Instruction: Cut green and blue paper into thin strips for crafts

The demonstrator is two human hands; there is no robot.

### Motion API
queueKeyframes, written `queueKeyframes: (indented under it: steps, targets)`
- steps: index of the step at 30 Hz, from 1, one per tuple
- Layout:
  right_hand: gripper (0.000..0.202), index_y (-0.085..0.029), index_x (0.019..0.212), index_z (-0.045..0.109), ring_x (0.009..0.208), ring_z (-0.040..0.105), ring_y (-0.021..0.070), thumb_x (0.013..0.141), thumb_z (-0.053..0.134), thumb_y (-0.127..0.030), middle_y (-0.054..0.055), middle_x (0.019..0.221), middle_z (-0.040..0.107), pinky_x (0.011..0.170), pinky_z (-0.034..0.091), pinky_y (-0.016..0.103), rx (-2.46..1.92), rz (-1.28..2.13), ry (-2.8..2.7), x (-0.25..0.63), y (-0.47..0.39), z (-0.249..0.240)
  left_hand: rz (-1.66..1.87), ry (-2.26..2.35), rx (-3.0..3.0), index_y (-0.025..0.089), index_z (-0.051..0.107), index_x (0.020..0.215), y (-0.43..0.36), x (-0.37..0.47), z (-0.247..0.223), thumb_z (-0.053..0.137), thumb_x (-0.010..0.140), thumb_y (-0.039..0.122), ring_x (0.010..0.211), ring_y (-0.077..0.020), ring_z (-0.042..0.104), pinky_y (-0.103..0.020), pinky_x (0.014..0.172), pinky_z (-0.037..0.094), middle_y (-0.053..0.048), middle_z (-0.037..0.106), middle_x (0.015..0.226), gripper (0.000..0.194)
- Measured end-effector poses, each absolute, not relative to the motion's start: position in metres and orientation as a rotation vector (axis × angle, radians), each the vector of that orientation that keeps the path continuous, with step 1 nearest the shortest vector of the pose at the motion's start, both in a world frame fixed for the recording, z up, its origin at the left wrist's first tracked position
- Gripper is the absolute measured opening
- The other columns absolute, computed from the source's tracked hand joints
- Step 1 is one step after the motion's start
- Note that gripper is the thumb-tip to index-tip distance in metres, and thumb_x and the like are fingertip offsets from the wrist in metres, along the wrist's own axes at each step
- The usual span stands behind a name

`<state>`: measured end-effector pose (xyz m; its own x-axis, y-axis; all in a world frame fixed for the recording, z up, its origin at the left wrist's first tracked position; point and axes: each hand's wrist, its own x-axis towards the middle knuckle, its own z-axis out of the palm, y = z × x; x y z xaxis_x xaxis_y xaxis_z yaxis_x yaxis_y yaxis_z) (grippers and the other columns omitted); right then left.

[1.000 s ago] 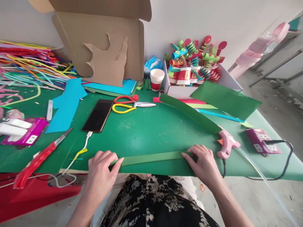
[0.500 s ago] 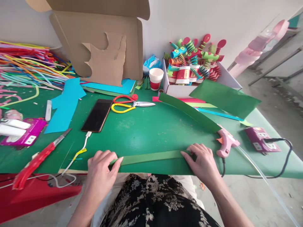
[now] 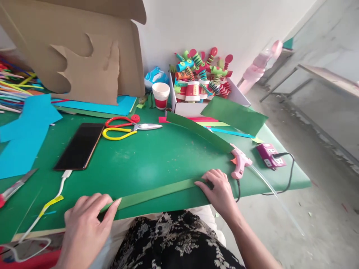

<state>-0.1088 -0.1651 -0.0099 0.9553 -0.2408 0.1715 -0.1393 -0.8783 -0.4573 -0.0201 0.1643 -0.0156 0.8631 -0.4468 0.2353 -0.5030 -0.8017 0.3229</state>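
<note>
Across the frame, a green bench (image 3: 151,160), with a cardboard box (image 3: 130,59) standing open at upper left. At upper centre, a white box (image 3: 189,109) full of paper figures (image 3: 193,91), seemingly finished. Just right of there, a broad green sheet (image 3: 235,116); to its left, a longer green piece (image 3: 196,129), reaching down to the pink glue gun (image 3: 240,161). At lower left and right of centre, the left hand (image 3: 86,224) and the right hand (image 3: 220,190), fingers of both closed narrowly on opposite ends of a narrow green strip (image 3: 159,192). Strip at lower centre, near the bench's front edge, slanting up to the right, fairly straight between the hands. Judging by its even edges, already shaped to width; not joined to anything visible, with no glue seen on it. Impossible to tell how much work remains. Smaller again, scissors (image 3: 148,126) at left of centre, out of both hands, and white-and-red cups (image 3: 160,98) stacked just above.
</note>
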Motion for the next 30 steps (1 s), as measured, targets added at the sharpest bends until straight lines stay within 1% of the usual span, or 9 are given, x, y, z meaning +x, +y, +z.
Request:
queueKeyframes:
  steps: [4,9,17,25,30]
  targets:
    - [0.027,-0.023,0.069,0.055,0.072,0.054,0.0193,0.092,0.061,-0.037,0.0,0.068,0.058,0.072,0.041,0.034,-2.617,-0.343,0.283,-0.111,-0.166,-0.012,0.248,-0.71,2.672,0.024,0.051,0.066,0.163,-0.022,-0.016,0.046,0.095,0.041,0.067,-0.0203,0.049,-0.03,0.062,0.031,-0.001,0.057,0.065,0.033]
    - [0.03,-0.022,0.07,0.053,0.073,0.052,0.0199,0.095,0.058,-0.038,0.001,0.07,0.057,0.075,0.039,0.035,-2.621,-0.356,0.3,-0.11,-0.164,-0.013,0.269,-0.784,2.701,0.025,0.05,0.07,0.168,-0.02,-0.02,0.049,0.094,0.039,0.068,-0.0209,0.05,-0.03,0.062,0.031,-0.001,0.06,0.067,0.028]
    - [0.028,-0.022,0.07,0.051,0.074,0.049,0.02,0.092,0.061,-0.036,0.001,0.072,0.056,0.077,0.038,0.036,-2.697,-0.372,0.396,-0.11,-0.159,-0.015,0.286,-0.873,2.686,0.026,0.05,0.078,0.172,-0.02,-0.02,0.05,0.094,0.039,0.071,-0.0224,0.051,-0.028,0.061,0.031,0.0,0.061,0.071,0.021]
    - [0.025,-0.023,0.071,0.052,0.075,0.05,0.0196,0.092,0.062,-0.033,0.0,0.071,0.056,0.077,0.037,0.034,-2.729,-0.422,0.431,-0.112,-0.157,-0.017,0.338,-0.876,2.678,0.027,0.05,0.076,0.166,-0.021,-0.017,0.045,0.096,0.038,0.068,-0.0228,0.049,-0.028,0.059,0.028,0.0,0.059,0.068,0.023]
    - [0.027,-0.022,0.071,0.052,0.073,0.049,0.0194,0.093,0.06,-0.034,0.0,0.071,0.056,0.075,0.036,0.033,-2.755,-0.477,0.421,-0.112,-0.155,-0.017,0.437,-0.766,2.617,0.026,0.049,0.069,0.16,-0.02,-0.016,0.045,0.096,0.044,0.064,-0.0214,0.049,-0.029,0.058,0.029,0.001,0.056,0.061,0.033]
